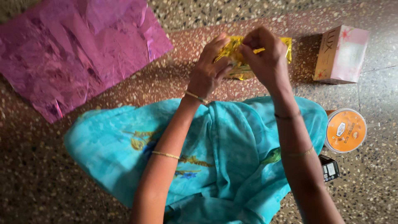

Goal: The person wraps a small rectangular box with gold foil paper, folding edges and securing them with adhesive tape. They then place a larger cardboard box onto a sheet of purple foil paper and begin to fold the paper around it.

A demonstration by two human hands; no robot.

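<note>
- A gold foil package (242, 62) sits at twelve o'clock, crinkled and shiny, pinched between the left hand (209, 70) and the right hand (265, 58).
- A pink and tan rectangular carton (340, 54) stands on the floor at two o'clock, well apart from the foil.
- A round tub (345, 130) lies at three o'clock, its orange lid label ringed in white.
- A small black box with a white label (329, 168) pokes out at four o'clock, just below the tub.
</note>
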